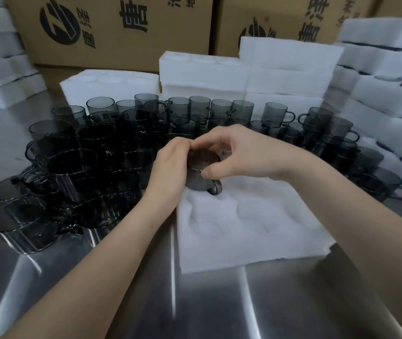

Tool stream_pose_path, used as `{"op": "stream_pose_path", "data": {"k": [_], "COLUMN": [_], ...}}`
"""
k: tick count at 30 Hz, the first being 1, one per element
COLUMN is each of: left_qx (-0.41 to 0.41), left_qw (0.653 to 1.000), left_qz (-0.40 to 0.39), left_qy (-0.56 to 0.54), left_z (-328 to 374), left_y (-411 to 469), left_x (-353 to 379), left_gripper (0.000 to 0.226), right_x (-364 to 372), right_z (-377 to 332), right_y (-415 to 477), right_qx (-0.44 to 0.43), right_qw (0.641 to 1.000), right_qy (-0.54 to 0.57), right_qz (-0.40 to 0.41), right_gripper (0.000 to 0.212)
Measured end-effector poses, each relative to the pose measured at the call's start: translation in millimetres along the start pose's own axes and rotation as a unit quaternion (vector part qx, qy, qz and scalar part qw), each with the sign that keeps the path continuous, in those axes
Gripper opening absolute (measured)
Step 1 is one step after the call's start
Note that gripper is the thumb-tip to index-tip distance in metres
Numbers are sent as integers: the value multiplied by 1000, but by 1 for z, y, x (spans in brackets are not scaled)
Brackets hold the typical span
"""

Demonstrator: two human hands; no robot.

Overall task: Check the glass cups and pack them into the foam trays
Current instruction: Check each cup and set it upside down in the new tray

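While both hands close round it, the cup point(201, 178) sits at frame centre over the upper-left pocket of the tray point(244, 241), with its handle toward the lower edge. The left hand point(170, 167) curls against its side. The right hand point(239, 152) pinches it from above between thumb and fingers, a grip suited to turning it for checking before seating it; whether it already rests in the pocket is hard to tell. Loose cups point(85, 162) crowd the table point(121, 302) at left and behind, within easy reach. Foam stacks point(280, 69) stand further back. Boxes point(112, 28) along the top carry a round black logo and large Chinese characters, 惠 among them.
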State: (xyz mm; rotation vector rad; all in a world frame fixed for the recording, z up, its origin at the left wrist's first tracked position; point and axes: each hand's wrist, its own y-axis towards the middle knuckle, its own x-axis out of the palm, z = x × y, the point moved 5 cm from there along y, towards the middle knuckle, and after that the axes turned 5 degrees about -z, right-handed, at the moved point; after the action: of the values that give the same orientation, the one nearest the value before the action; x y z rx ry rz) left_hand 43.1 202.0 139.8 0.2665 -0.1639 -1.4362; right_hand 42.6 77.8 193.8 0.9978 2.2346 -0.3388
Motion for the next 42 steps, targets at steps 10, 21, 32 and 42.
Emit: {"op": "stream_pose_path", "data": {"k": [10, 21, 32, 42], "left_qx": [-11, -27, -40, -59], "left_qw": [999, 999, 999, 997], "left_qz": [11, -20, -20, -20], "left_qy": [28, 4, 3, 38], "left_z": [-5, -6, -7, -18], "left_y": [-4, -6, -7, 1], "left_x": [1, 3, 3, -2], "left_gripper": [26, 34, 32, 29], "right_x": [5, 2, 7, 10], "right_z": [24, 15, 26, 39], "right_y": [2, 0, 0, 9], "right_qx": [17, -3, 6, 44], "right_qw": [996, 999, 996, 991], "right_qy": [68, 8, -54, -77], "right_qz": [-54, -49, -75, -99], "right_gripper": [49, 51, 59, 58]}}
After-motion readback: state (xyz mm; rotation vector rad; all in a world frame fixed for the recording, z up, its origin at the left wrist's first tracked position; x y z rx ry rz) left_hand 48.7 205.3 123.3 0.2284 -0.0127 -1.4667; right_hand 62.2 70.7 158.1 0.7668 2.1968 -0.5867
